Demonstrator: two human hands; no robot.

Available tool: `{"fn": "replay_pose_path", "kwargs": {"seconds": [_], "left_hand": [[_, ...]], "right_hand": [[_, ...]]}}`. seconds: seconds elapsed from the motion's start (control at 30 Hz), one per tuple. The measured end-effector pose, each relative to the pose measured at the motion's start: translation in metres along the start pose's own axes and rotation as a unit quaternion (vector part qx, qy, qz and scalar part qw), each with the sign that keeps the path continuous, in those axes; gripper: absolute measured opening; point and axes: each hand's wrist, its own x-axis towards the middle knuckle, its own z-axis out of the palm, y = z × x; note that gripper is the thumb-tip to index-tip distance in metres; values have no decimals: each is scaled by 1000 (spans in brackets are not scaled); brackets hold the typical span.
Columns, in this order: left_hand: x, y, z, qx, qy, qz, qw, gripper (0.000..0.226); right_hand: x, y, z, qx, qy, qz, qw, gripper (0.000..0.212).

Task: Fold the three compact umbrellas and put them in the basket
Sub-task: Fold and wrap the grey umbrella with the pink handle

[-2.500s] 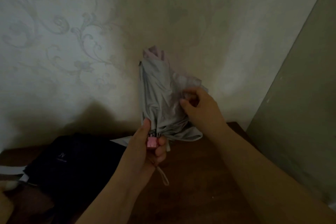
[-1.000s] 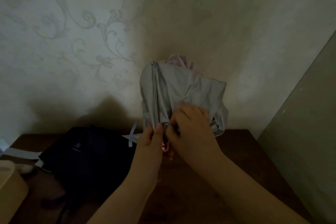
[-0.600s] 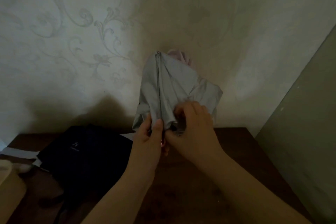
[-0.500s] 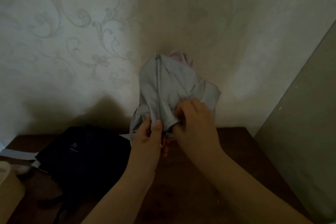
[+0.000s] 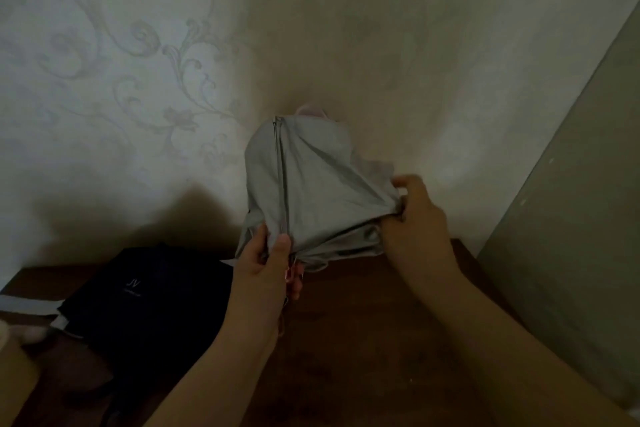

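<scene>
Two bare hands hold the grey umbrella (image 5: 311,191) upright above the dark wooden table (image 5: 363,340), the left hand (image 5: 266,267) gripping its base, the right hand (image 5: 412,218) pinching canopy fabric out sideways before the patterned wall (image 5: 138,62).

umbrellas: 2, one gray umbrella (image 5: 311,191) held up, one dark umbrella (image 5: 149,302) lying on the table | hands: 2, left hand (image 5: 266,263), right hand (image 5: 412,218) | tables: 1, brown table (image 5: 363,340)
</scene>
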Motion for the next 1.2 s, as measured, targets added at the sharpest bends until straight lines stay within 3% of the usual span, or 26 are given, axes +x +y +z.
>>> {"fn": "replay_pose_path", "kwargs": {"seconds": [0.1, 0.17, 0.23, 0.27, 0.37, 0.43, 0.5, 0.57, 0.6, 0.67, 0.7, 0.77, 0.87, 0.93, 1.0, 1.07, 1.13, 1.2], "left_hand": [[3, 0, 2, -2, 7, 16, 1000, 42], [3, 1, 4, 4, 4, 31, 1000, 45], [3, 3, 4, 10, 6, 44, 999, 48], [4, 4, 3, 14, 9, 51, 999, 49], [6, 2, -1, 42, 17, 66, 997, 51], [6, -1, -3, 56, 18, 70, 996, 52], [4, -2, -5, 67, 16, 75, 995, 51], [1, -4, -6, 72, 19, 87, 993, 48], [-1, -4, -6, 68, 20, 93, 993, 48], [-4, -5, -5, 65, 27, 93, 993, 48], [-4, -5, -4, 61, 34, 92, 993, 47], [-5, -6, -4, 48, 43, 93, 994, 47], [-7, -6, -9, 58, 29, 112, 992, 54], [-10, -8, -12, 75, 17, 117, 990, 57], [-10, -10, -14, 80, 11, 113, 990, 59], [-12, -11, -13, 82, 7, 104, 991, 59], [-16, -11, -11, 92, -3, 103, 990, 58], [-20, -10, -9, 100, -11, 104, 989, 60]], "right_hand": [[-16, -9, -3, -37, 110, -199, 973, 34], [-24, -14, -1, 167, 96, -96, 977, 46], [-24, -13, -1, 392, 30, 74, 916, 53], [-24, -10, 0, 459, 9, 113, 881, 60], [-22, -1, -3, 609, -56, 137, 779, 94], [-18, -6, -12, 664, -97, 153, 725, 93], [-9, -6, -20, 607, -99, 224, 756, 63], [1, -6, -23, 447, -94, 283, 843, 36], [3, -5, -22, 360, -71, 273, 889, 25], [-1, -6, -19, 211, 25, 167, 963, 35], [-6, -2, -16, 184, 69, 118, 973, 39], [-17, 8, -7, 197, 109, 113, 968, 35], [-14, 40, 12, 207, 29, 264, 942, 20], [-10, 45, 14, 175, 8, 306, 936, 45], [-7, 31, 2, 141, 87, 214, 963, 59], [3, 0, -13, 83, 137, 30, 987, 49], [21, -27, -17, -2, 87, -128, 988, 34], [40, -42, -11, -98, 43, -235, 966, 31]]}}
